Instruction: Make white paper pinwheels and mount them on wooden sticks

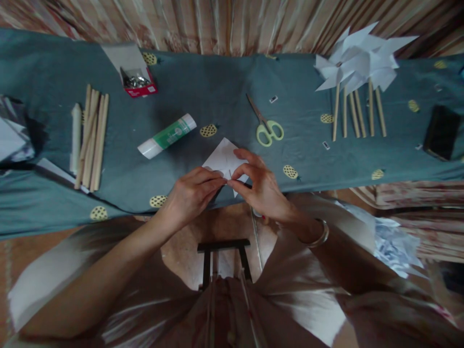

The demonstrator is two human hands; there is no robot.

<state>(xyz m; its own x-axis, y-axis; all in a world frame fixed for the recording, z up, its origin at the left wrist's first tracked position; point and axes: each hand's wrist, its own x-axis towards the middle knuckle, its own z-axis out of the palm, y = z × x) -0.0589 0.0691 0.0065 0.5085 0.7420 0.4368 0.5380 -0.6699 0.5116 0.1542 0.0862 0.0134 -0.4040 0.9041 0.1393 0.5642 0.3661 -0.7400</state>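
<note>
A small sheet of white paper (222,153) lies at the front edge of the cloth-covered table, one corner pointing away from me. My left hand (195,192) pinches its near left part, fingers pressed together. From the right, my right hand (259,186) has thumb and forefinger closed at the middle of the paper, close to the left fingertips. A thin line, perhaps a slit or fold, shows between them. Beyond the paper are green-handled scissors (267,129), and to its left lies a green and white glue stick (167,136).
Wooden sticks (94,140) lie at the left, with an open red box of metal pieces (139,84) behind. White paper pinwheels (357,60) on sticks are at the back right, near a dark object (441,131). Papers (12,137) sit far left.
</note>
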